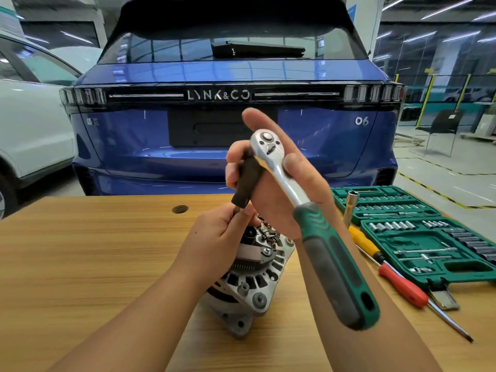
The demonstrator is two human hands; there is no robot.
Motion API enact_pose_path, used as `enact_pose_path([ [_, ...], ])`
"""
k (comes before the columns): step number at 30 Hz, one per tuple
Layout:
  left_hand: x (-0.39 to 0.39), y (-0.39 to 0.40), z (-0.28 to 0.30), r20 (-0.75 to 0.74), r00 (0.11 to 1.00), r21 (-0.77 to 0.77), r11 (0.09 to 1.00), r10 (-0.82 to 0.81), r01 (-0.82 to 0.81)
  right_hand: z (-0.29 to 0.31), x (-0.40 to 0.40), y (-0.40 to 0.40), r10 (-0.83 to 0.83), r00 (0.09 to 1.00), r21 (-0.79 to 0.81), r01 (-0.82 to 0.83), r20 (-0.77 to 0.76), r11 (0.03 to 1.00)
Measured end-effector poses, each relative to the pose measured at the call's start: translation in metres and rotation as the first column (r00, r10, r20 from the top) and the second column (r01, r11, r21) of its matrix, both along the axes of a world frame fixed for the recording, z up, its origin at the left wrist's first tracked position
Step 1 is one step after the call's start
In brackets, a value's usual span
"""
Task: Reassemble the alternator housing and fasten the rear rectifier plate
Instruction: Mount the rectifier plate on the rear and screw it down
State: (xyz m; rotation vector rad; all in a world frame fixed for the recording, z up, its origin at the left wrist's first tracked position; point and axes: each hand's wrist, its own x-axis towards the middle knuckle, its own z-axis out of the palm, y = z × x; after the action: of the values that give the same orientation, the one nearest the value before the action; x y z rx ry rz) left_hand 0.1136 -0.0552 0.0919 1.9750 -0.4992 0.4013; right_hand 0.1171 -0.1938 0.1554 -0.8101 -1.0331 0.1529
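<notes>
- Aluminium alternator (pixel 249 275) stands on the wooden table (pixel 94 264), rear end up; finned housing, copper windings and the rectifier parts at the top are exposed.
- Left hand (pixel 222 232) sits directly above the alternator's rear, fingers pinching the lower tip of a dark-handled driver (pixel 248 181).
- Driver runs up and slightly right; its upper end lies against the right hand's fingers.
- Right hand (pixel 279 178) is raised above the table, curled around a ratchet wrench (pixel 308 218): chrome head near the fingertips, green-and-grey handle angled down towards the camera over the forearm.
- Just right of the arms: yellow screwdriver (pixel 362 241) and red screwdriver (pixel 402 285) lie on the table.
- Further right: open green socket case (pixel 418 237).
- Behind the table: blue car (pixel 214 76), tailgate facing the camera.
</notes>
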Motion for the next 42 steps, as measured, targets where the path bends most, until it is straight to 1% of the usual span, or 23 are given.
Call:
enact_pose_path([
  [3,0.001,0.000,-0.001,-0.046,0.999,-0.083,0.996,-0.015,0.012,0.003,-0.004,0.006,-0.141,0.988,-0.032,0.139,-0.064,0.990],
  [4,0.000,0.000,0.000,-0.026,1.000,-0.070,0.998,-0.001,-0.001,0.004,-0.006,0.009,-0.212,0.973,-0.031,0.210,-0.087,0.977],
  [5,0.000,0.000,0.000,-0.007,1.000,-0.034,0.999,-0.001,0.000,0.004,-0.007,0.012,-0.328,0.940,-0.046,0.325,-0.098,0.945],
  [7,0.000,-0.001,0.001,0.001,0.999,0.005,0.999,-0.034,0.034,0.004,-0.012,0.022,-0.572,0.816,-0.077,0.567,-0.083,0.820],
  [8,-0.001,-0.002,0.002,-0.003,0.999,0.009,0.999,-0.043,0.043,0.004,-0.014,0.025,-0.628,0.772,-0.076,0.623,-0.098,0.779],
  [9,-0.001,-0.002,0.003,-0.005,0.999,0.011,0.999,-0.045,0.046,0.003,-0.015,0.026,-0.636,0.760,-0.067,0.633,-0.134,0.771],
  [11,0.000,-0.001,0.003,-0.012,0.999,0.003,0.999,-0.049,0.049,0.003,-0.016,0.026,-0.549,0.820,-0.017,0.554,-0.158,0.832],
  [13,0.002,0.001,0.001,-0.002,0.999,-0.014,0.999,-0.052,0.052,0.001,-0.015,0.024,-0.514,0.857,0.054,0.516,-0.044,0.855],
  [15,0.005,0.001,-0.004,0.018,0.999,-0.044,0.998,-0.052,0.052,-0.001,-0.014,0.026,-0.542,0.835,0.100,0.533,0.094,0.840],
  [19,0.020,-0.002,-0.019,0.048,0.999,-0.228,0.973,-0.024,0.035,-0.006,-0.007,0.024,-0.445,0.885,0.059,0.441,0.139,0.895],
  [21,0.027,-0.002,-0.026,0.049,0.999,-0.209,0.977,-0.021,0.031,-0.004,-0.005,0.016,-0.319,0.943,0.040,0.317,0.090,0.948],
  [23,0.031,-0.001,-0.030,0.083,0.995,-0.157,0.986,0.063,-0.049,0.002,-0.005,0.010,-0.090,0.995,0.031,0.088,0.044,0.996],
  [24,0.031,-0.003,-0.030,0.099,0.992,-0.166,0.984,0.084,-0.067,0.004,-0.006,0.007,-0.022,0.999,0.016,0.021,0.026,1.000],
  [25,0.031,-0.003,-0.030,0.106,0.989,-0.174,0.981,0.100,-0.081,0.004,-0.005,0.004,-0.020,1.000,-0.008,0.020,0.017,1.000],
  [27,0.025,-0.002,-0.024,0.083,0.991,-0.130,0.987,0.110,-0.099,0.004,-0.005,0.001,-0.121,0.992,-0.052,0.122,0.024,0.991],
  [29,0.017,0.000,-0.015,0.032,0.998,-0.043,0.998,0.055,-0.054,0.003,-0.008,0.008,-0.298,0.954,-0.066,0.296,-0.019,0.953],
  [31,0.009,0.001,-0.007,0.014,1.000,0.005,1.000,-0.013,0.013,0.003,-0.013,0.019,-0.542,0.836,-0.068,0.538,-0.081,0.840],
  [32,0.005,0.000,-0.003,0.009,1.000,0.012,1.000,-0.029,0.029,0.004,-0.015,0.023,-0.615,0.780,-0.061,0.612,-0.116,0.788],
  [33,0.003,0.000,0.000,0.005,0.999,0.018,0.999,-0.034,0.034,0.005,-0.016,0.025,-0.637,0.757,-0.057,0.636,-0.149,0.769],
  [35,0.000,-0.001,0.003,-0.006,0.999,0.009,0.999,-0.036,0.036,0.005,-0.017,0.025,-0.592,0.790,-0.055,0.592,-0.158,0.804],
  [37,0.000,-0.001,0.003,-0.002,0.999,-0.012,0.999,-0.039,0.039,0.003,-0.017,0.024,-0.588,0.807,-0.007,0.588,-0.053,0.809],
  [39,0.000,0.000,0.003,0.018,0.999,-0.018,0.999,-0.032,0.033,0.000,-0.016,0.027,-0.632,0.773,0.071,0.628,0.060,0.775],
  [42,0.001,-0.001,0.001,-0.012,0.999,-0.064,0.997,-0.035,0.034,-0.001,-0.013,0.031,-0.595,0.795,0.132,0.581,0.121,0.803],
])
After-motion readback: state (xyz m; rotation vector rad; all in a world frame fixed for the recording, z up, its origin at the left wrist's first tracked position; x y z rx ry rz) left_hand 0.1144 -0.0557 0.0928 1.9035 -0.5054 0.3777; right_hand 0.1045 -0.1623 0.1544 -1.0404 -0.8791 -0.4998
